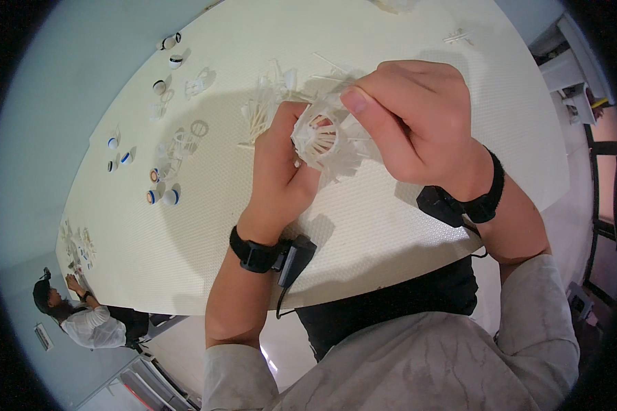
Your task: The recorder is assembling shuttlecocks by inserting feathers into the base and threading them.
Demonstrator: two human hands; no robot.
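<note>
My left hand [274, 171] is wrapped round a white, translucent, cup-like piece [299, 137]. Its round opening faces up, and pale thin sticks [324, 142] stand in a ring inside it. Above the right side of this piece, my right hand [425, 120] is closed, thumb and forefinger pinched together. What lies in the pinch is hidden; a thin pale stick [329, 77] shows close to the fingertips. Beyond my left hand, a loose heap of pale sticks [257, 116] and clear white plastic bits [284, 81] rests on the table.
Small round pieces with blue, black and orange bands, such as a blue-edged one [171, 197], are scattered on the white table [391, 226] at left. White plastic parts [178, 147] lie among them. Another person [92, 322] works at the far-left edge.
</note>
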